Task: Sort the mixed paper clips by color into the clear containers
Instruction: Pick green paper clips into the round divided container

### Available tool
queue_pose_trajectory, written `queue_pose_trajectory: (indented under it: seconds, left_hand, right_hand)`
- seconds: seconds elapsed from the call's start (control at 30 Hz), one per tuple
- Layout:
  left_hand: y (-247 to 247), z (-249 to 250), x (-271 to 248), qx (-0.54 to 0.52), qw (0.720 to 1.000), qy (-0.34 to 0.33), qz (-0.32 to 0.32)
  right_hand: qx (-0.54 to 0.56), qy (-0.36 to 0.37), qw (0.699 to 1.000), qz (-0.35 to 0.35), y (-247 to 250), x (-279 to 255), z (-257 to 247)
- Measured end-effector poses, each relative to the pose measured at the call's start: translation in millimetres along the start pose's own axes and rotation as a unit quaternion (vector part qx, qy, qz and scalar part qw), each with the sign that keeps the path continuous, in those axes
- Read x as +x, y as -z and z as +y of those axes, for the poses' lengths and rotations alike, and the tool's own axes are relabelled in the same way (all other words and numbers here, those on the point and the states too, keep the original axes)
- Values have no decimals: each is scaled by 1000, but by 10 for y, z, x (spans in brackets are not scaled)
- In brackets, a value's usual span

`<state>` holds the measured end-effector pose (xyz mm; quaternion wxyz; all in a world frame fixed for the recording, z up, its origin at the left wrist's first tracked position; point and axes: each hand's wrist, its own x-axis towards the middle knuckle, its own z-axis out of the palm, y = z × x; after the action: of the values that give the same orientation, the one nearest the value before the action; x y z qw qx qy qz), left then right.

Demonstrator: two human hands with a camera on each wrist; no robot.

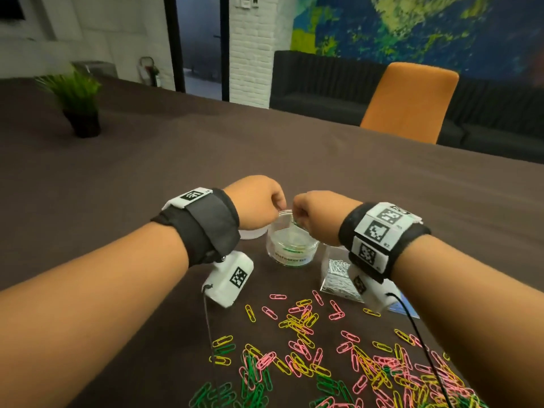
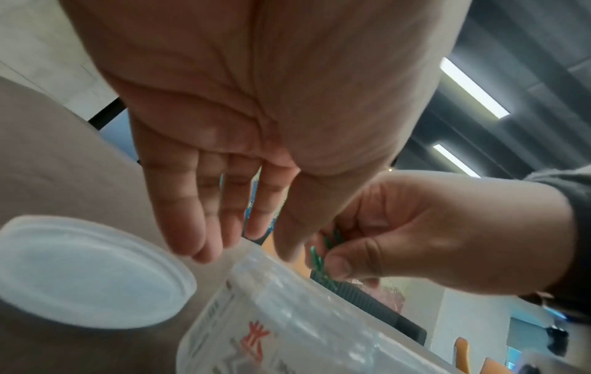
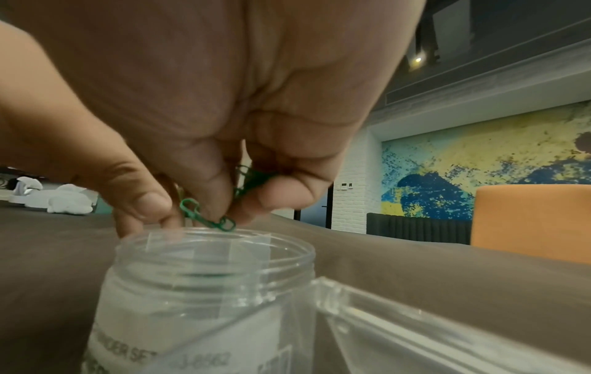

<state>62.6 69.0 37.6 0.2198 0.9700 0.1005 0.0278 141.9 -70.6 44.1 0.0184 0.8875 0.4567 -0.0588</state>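
A round clear jar (image 1: 292, 245) stands open on the brown table, with some green clips at its bottom. My right hand (image 1: 300, 214) hangs just over its mouth and pinches a small bunch of green paper clips (image 3: 207, 215) between thumb and fingers. My left hand (image 1: 275, 201) hovers beside it over the jar's left rim, its fingers (image 2: 191, 222) straight and holding nothing. Mixed pink, yellow and green clips (image 1: 338, 357) lie scattered on the table in front of me. In the right wrist view the jar (image 3: 211, 268) sits directly below the clips.
The jar's white lid (image 1: 251, 233) lies left of the jar. A clear rectangular box (image 1: 338, 275) with silver clips stands to the jar's right. A potted plant (image 1: 78, 104) sits far left, and an orange chair (image 1: 409, 101) is beyond the table.
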Motion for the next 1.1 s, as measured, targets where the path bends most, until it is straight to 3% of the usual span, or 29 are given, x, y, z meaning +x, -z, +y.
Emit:
queue_pose_trajectory:
  seconds: [0.17,0.43,0.57,0.63,0.7,0.8,0.97,1.1]
  left_hand:
    - [-174,-146,17,-10,998,54,-43]
    - [-235,-116,67,-29,996,71,-55]
    - [-259,-120,34,-40,994,95,-39]
    - [-231,-115,0,-6,996,91,5]
    - [-202,-40,-74,9,996,60,60]
    - [-221,238,-239,-26,995,-15,94]
    - [-538,869,-529,42,985,-157,-55]
    - [-890,1295,-590,89,963,-219,-131]
  right_hand:
    - [-9,23,1000,-7,-61,98,-78]
    - [5,22,1000,18,-75,-33,-44]
    - [4,24,999,48,-25,-138,14]
    - [5,34,995,90,33,-256,54]
    - [16,39,992,116,86,-464,141]
    - [7,13,996,84,113,-884,383]
    - [-30,-66,995,-72,-109,-1619,858]
    - [-31,-115,987,-111,-351,-2127,1166]
